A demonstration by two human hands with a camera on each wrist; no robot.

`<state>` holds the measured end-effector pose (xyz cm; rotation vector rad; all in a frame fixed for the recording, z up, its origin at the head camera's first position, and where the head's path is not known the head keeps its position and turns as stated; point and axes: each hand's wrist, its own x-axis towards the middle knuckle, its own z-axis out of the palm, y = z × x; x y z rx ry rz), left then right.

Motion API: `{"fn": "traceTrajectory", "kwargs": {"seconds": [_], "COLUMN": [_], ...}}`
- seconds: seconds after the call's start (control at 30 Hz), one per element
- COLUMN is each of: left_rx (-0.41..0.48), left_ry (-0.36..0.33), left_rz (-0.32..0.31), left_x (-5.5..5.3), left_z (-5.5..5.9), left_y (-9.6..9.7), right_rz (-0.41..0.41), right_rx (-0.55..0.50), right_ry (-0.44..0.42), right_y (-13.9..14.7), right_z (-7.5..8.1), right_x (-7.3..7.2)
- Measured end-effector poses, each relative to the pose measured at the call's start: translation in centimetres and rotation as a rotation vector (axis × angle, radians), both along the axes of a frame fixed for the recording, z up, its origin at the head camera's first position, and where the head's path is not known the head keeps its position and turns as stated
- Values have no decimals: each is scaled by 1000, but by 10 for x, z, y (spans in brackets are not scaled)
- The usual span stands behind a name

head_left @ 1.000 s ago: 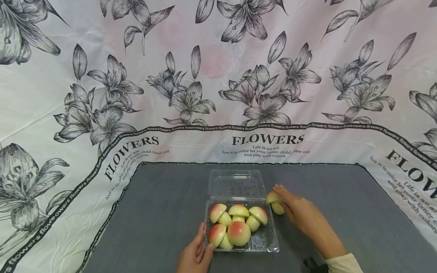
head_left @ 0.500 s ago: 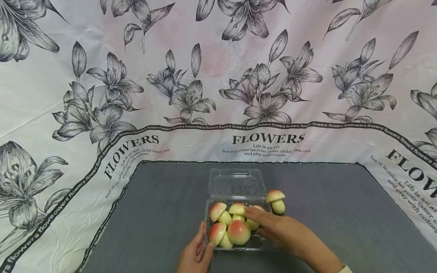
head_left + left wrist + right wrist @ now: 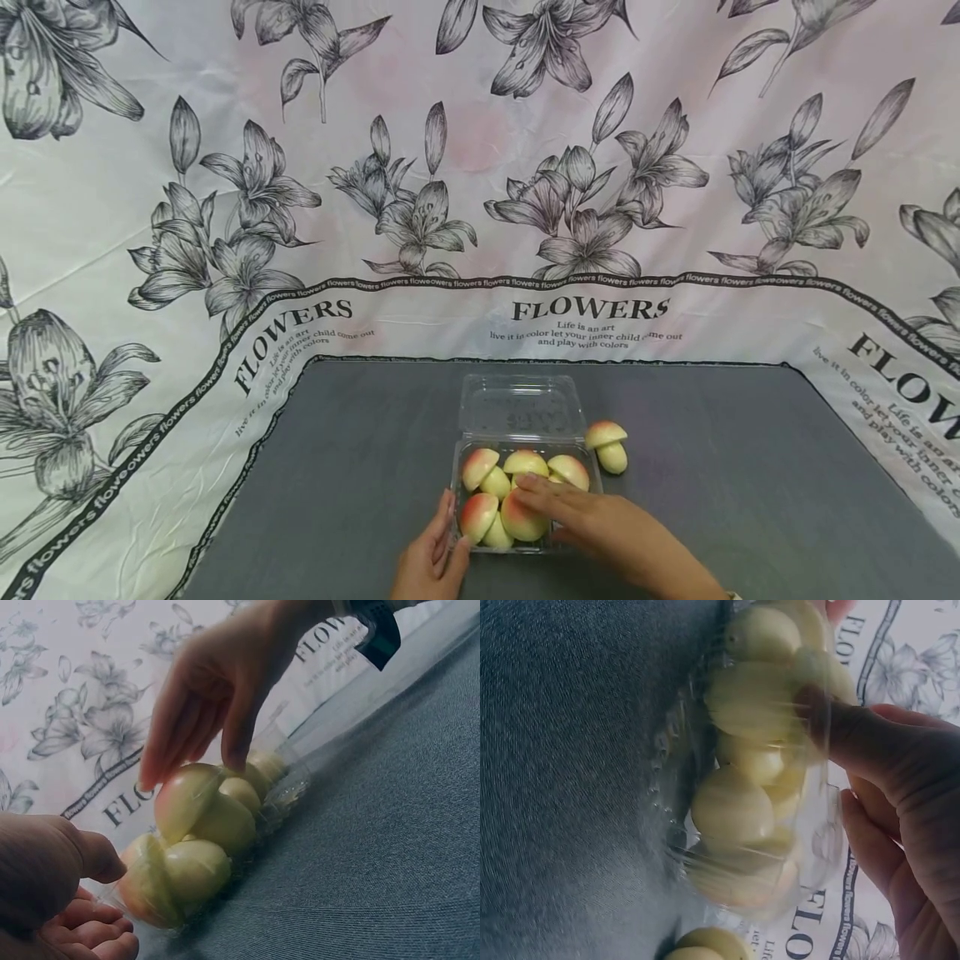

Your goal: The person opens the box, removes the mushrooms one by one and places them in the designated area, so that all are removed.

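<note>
Lying beneath the right hand [image 3: 603,525], one mushroom-shaped piece [image 3: 519,525] is showing a yellow, red-blushed cap, front middle of the clear container [image 3: 521,437]. Right thumb and fingers are straddling it; whether pinching, I can't say. Left hand [image 3: 427,554] is pinching the container's left edge.

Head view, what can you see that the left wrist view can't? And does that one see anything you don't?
Only the head view: the loose mushroom clearly lying outside the clear box (I can't pick it out in the left wrist view), and the left edge of the table.

Only the left wrist view: the dark strap by the right wrist, and the palm side of the right hand.

Both: that hand over the boxed mushrooms, the left hand at the box, and the flower cloth behind.
</note>
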<state>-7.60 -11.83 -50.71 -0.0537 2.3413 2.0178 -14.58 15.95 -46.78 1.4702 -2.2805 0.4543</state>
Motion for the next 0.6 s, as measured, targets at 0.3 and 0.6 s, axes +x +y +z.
{"fn": "traceTrajectory", "kwargs": {"seconds": [0.3,0.6], "left_rx": [-3,0], "left_ry": [-6,7], "left_rz": [-2,11], "left_x": [0,1], "left_z": [-1,-1], "left_y": [-1,0], "right_rz": [14,20], "right_rx": [47,64], "right_ry": [-4,-21], "right_y": [-6,-7], "right_z": [-4,-9], "right_x": [-1,-3]}}
